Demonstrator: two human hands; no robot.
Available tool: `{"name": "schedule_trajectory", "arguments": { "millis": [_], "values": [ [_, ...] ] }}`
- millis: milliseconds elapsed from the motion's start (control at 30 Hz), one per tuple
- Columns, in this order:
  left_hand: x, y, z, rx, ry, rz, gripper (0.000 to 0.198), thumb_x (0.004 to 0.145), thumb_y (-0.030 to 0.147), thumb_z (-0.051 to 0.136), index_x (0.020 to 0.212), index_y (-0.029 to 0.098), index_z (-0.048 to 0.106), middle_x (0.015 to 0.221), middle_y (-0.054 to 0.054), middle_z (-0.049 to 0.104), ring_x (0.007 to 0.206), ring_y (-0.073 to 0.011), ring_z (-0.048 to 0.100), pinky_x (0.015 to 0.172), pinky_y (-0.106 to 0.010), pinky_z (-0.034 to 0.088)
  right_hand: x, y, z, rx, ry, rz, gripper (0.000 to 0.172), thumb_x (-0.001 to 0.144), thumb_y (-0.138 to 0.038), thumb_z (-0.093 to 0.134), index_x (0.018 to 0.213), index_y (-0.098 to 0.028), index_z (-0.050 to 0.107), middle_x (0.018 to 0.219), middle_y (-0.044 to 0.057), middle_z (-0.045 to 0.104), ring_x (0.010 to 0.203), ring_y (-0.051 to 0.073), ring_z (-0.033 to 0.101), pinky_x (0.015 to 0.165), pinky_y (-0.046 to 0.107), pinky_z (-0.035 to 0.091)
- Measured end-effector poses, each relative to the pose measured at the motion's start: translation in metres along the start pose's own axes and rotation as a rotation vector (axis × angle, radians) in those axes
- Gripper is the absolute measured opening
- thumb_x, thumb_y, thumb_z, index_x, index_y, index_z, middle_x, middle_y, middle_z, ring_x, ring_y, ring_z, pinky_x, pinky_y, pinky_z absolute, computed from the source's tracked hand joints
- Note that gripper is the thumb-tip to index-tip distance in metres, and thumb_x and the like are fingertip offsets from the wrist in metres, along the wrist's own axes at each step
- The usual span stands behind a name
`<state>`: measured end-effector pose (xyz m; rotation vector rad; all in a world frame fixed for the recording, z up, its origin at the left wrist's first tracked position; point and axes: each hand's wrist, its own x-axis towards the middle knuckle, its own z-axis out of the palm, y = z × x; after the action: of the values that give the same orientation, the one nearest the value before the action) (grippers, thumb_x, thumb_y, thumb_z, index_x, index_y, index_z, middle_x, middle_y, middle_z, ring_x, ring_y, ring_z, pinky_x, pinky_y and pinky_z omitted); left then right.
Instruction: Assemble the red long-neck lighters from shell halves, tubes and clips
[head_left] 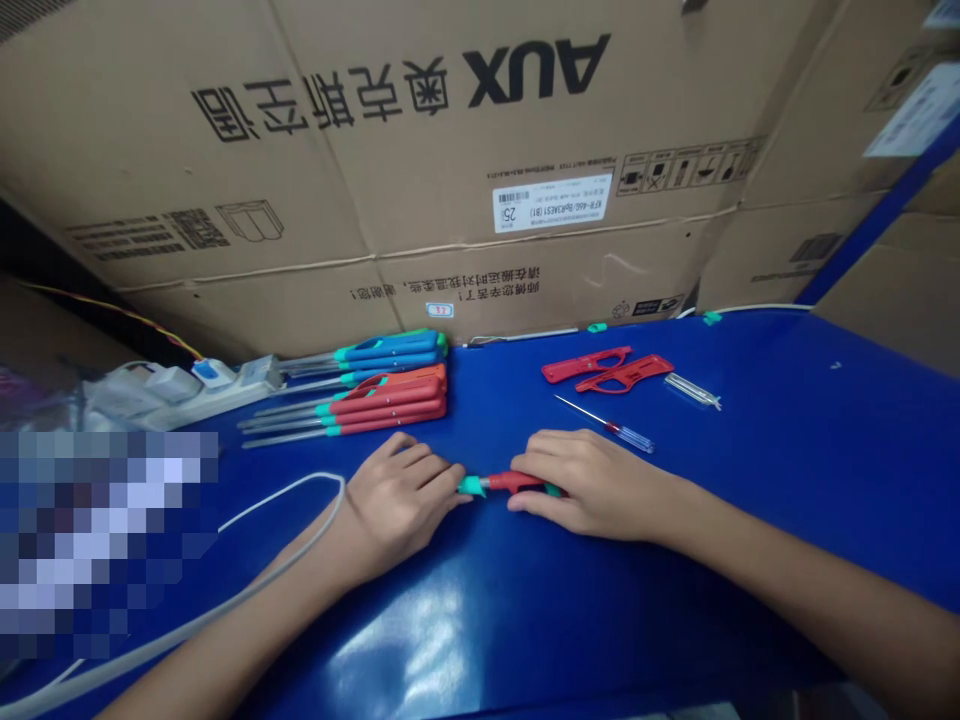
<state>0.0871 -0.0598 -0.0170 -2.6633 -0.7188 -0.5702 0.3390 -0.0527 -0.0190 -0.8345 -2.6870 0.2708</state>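
Note:
A red long-necked lighter (pixel 501 482) lies crosswise between my two hands, just above or on the blue table. My left hand (pixel 401 492) is closed at its left end, where a green collar (pixel 472 486) shows past the fingertips. My right hand (pixel 589 482) grips the red handle, with a bit of green by its palm. A short stretch of metal tube shows between collar and handle. Beyond my right hand lie a screwdriver (pixel 634 438) with a clear handle and two loose red handle shells (pixel 626 375). My fingers hide both ends of the lighter.
Several red, orange and blue lighters (pixel 390 405) are stacked at the back left. Beside them sits a power strip (pixel 225 390) with plugs. A white cable (pixel 300 555) crosses my left forearm. Small silvery rods (pixel 694 390) lie at right. A large cardboard sheet (pixel 420 200) stands behind the table (pixel 795 500).

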Motion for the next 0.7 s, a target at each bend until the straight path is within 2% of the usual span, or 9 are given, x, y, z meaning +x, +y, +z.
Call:
{"name": "schedule_trajectory", "arguments": {
  "millis": [67, 167, 200, 333, 533, 700],
  "values": [
    [-0.002, -0.006, 0.001, 0.018, -0.022, -0.013, 0.021, 0.097, 0.023, 0.047, 0.092, 0.013, 0.064, 0.069, -0.004, 0.067, 0.062, -0.0157, 0.061, 0.063, -0.031, 0.043, -0.002, 0.004, -0.002, 0.023, -0.036, 0.040, 0.033, 0.091, -0.045, 0.056, 0.102, -0.015, 0.065, 0.086, 0.006, 0.063, 0.079, 0.019, 0.057, 0.069, 0.030, 0.043],
    [-0.007, -0.020, 0.000, 0.085, -0.054, -0.063, 0.028, 0.099, 0.024, 0.040, 0.088, 0.013, 0.063, 0.066, -0.004, 0.066, 0.060, -0.0172, 0.061, 0.061, -0.032, 0.043, -0.003, 0.011, -0.005, 0.016, -0.056, 0.109, 0.053, 0.082, -0.050, 0.065, 0.121, -0.016, 0.058, 0.101, 0.009, 0.064, 0.092, 0.025, 0.060, 0.076, 0.034, 0.046],
    [-0.009, -0.025, 0.000, 0.102, -0.055, -0.076, 0.030, 0.099, 0.025, 0.039, 0.088, 0.013, 0.063, 0.067, -0.005, 0.066, 0.060, -0.0179, 0.062, 0.061, -0.032, 0.043, -0.003, 0.013, -0.006, 0.011, -0.061, 0.131, 0.053, 0.082, -0.049, 0.065, 0.123, -0.017, 0.057, 0.104, 0.009, 0.063, 0.094, 0.026, 0.060, 0.078, 0.036, 0.046],
    [-0.015, -0.038, 0.000, 0.104, -0.126, -0.111, 0.029, 0.099, 0.027, 0.039, 0.088, 0.014, 0.062, 0.072, -0.006, 0.068, 0.064, -0.0190, 0.063, 0.062, -0.031, 0.045, -0.002, 0.018, -0.007, 0.018, -0.082, 0.162, 0.034, 0.088, -0.040, 0.060, 0.114, -0.017, 0.062, 0.097, 0.008, 0.064, 0.088, 0.023, 0.061, 0.075, 0.035, 0.047],
    [-0.018, -0.040, 0.007, -0.007, -0.164, -0.160, 0.029, 0.098, 0.029, 0.040, 0.089, 0.014, 0.063, 0.073, -0.006, 0.069, 0.064, -0.0182, 0.065, 0.062, -0.029, 0.047, -0.004, 0.023, -0.006, 0.012, -0.015, 0.118, 0.033, 0.089, -0.034, 0.060, 0.116, -0.016, 0.061, 0.100, 0.009, 0.062, 0.093, 0.024, 0.060, 0.079, 0.038, 0.049],
    [-0.019, -0.035, 0.014, -0.005, -0.100, -0.187, 0.025, 0.097, 0.030, 0.044, 0.098, 0.012, 0.062, 0.077, -0.007, 0.069, 0.067, -0.0176, 0.065, 0.062, -0.028, 0.049, -0.007, 0.026, -0.002, 0.076, 0.129, 0.078, 0.032, 0.089, -0.032, 0.058, 0.118, -0.018, 0.060, 0.104, 0.008, 0.060, 0.092, 0.022, 0.061, 0.079, 0.036, 0.050]
  ]
}}
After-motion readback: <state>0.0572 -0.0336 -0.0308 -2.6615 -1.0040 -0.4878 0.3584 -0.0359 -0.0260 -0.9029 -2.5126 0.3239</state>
